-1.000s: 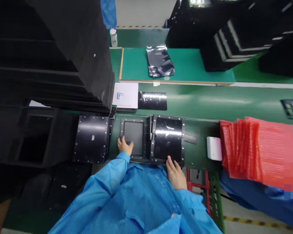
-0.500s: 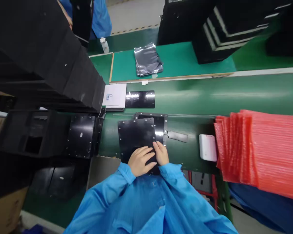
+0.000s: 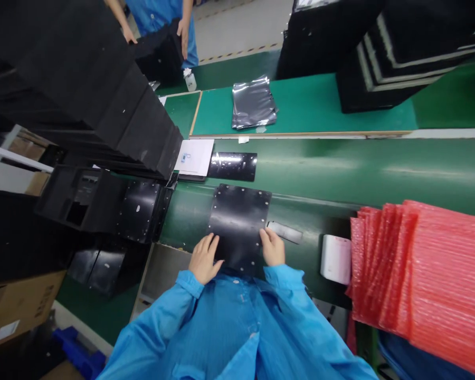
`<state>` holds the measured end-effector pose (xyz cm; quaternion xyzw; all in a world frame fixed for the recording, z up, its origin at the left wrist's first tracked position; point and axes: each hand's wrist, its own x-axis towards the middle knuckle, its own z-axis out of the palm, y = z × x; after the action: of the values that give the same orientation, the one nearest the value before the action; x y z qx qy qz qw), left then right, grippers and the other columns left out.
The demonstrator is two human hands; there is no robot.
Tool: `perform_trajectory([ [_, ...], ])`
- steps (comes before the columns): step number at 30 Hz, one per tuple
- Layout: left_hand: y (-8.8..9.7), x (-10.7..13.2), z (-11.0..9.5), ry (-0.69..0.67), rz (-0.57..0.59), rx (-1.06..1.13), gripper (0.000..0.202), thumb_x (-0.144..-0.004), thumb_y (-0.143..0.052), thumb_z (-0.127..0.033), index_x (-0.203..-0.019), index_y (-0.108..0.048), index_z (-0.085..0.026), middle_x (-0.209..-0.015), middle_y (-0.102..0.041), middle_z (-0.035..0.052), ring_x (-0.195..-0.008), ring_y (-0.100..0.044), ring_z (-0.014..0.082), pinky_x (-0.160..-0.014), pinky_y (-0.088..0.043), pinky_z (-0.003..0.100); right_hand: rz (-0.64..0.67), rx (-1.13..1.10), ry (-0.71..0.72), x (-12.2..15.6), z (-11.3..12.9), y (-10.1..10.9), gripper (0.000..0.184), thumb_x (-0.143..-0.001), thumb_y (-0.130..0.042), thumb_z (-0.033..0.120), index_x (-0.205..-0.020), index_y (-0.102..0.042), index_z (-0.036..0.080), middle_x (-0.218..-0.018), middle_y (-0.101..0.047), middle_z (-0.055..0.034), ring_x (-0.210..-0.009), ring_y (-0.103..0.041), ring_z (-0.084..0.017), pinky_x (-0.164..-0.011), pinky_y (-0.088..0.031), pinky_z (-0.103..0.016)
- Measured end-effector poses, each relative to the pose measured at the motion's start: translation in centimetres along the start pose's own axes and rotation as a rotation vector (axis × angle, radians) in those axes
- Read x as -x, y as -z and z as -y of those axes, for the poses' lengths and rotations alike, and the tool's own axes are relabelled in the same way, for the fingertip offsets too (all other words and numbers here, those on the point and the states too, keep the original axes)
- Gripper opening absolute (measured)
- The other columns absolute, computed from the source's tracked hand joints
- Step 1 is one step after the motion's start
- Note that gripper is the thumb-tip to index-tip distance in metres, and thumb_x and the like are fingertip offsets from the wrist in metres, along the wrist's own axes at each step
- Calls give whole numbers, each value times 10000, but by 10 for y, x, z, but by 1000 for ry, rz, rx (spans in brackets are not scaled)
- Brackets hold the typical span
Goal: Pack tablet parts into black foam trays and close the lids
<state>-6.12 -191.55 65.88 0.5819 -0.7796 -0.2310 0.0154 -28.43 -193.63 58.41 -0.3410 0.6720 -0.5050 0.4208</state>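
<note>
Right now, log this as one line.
left hand: at black panel, left edge | right hand: at right edge | gray strip: right of panel

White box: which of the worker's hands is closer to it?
Right. The right hand is at the right edge of the black panel, left of the white box and apart from it; the left hand is farther off, at the panel's left edge.

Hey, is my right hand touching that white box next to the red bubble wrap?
Apart. The head view shows it: the right hand is at the right edge of the black panel, with green tabletop between it and the white box.
</note>
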Motion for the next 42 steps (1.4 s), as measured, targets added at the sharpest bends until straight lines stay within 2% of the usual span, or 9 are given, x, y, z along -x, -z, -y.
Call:
perform_trajectory([
  [6, -7, -10, 22, 372, 239, -33, 866, -722, -671, -277, -1455, -237, -123, -1278, -582, 208, -1127, -604, 327, -927, -479, 406, -141, 0, 154, -73, 7, 6, 540, -743, -564, 565, -1127, -615, 189, -1253, -594, -120, -1184, -527, -279, -1017, -398, -473],
  [15, -13, -10, 26, 326, 316, -23, 311, -768, -620, -269, -1053, -577, -152, -992, -699, 162, -984, -660, 305, -867, -490, 384, -70, 163, 161, -146, 3, -49, 456, -665, -478, 621, -744, -607, 191, -810, -659, -109, -839, -603, -278, -842, -469, -461],
  [18, 11, -17, 66, 160, 235, 36, 465, -667, -747, -326, -1093, -598, -215, -1156, -663, 116, -1161, -573, 295, -1022, -403, 401, -92, 398, 298, -142, 8, -45, 401, -733, -456, 552, -781, -615, 186, -835, -655, -151, -867, -602, -321, -850, -455, -501],
  [21, 73, -30, 152, 69, -45, 47, 595, -645, -771, -390, -1191, -584, -249, -1333, -563, 97, -1294, -449, 309, -1108, -302, 449, -98, 622, 571, -123, 23, -61, 385, -799, -454, 473, -925, -641, 160, -1029, -640, -211, -1065, -549, -378, -958, -391, -552],
  [26, 138, -28, 297, 699, -503, 106, 488, -838, -562, -360, -1277, -547, -149, -1290, -573, 165, -1260, -478, 304, -1074, -345, 428, 307, 572, 626, -43, 37, -178, 455, -821, -461, 515, -1063, -630, 169, -1164, -624, -160, -1136, -545, -317, -1028, -380, -515],
  [29, 110, -5, 318, 956, -560, 151, 689, -786, -623, -439, -1361, -460, -96, -1338, -506, 232, -1286, -430, 381, -1055, -335, 506, 623, 411, 229, 6, 35, -273, 600, -714, -560, 618, -1122, -612, 181, -1190, -626, -150, -1118, -573, -307, -959, -459, -473],
  [33, 74, 18, 308, 886, -543, 426, 743, -764, -650, -434, -1392, -416, -112, -1293, -544, 205, -1247, -477, 349, -1036, -371, 470, 844, 182, -275, 37, 43, -345, 646, -585, -642, 701, -990, -652, 198, -997, -700, -116, -957, -649, -297, -827, -529, -409],
  [37, 67, 12, 286, 847, -600, 775, 589, -785, -634, -422, -1296, -513, -154, -1253, -568, 164, -1210, -512, 292, -1032, -388, 412, 782, 113, -235, 34, 63, -310, 654, -555, -657, 741, -899, -662, 184, -866, -718, -95, -880, -664, -286, -835, -524, -395],
  [42, 41, -21, 198, 604, -440, 1157, 524, -757, -669, -407, -1215, -560, -176, -1004, -640, 79, -949, -614, 198, -874, -475, 325, 413, 220, -152, 38, 69, -172, 643, -611, -643, 731, -934, -679, 176, -928, -719, -98, -960, -649, -290, -894, -501, -387],
])
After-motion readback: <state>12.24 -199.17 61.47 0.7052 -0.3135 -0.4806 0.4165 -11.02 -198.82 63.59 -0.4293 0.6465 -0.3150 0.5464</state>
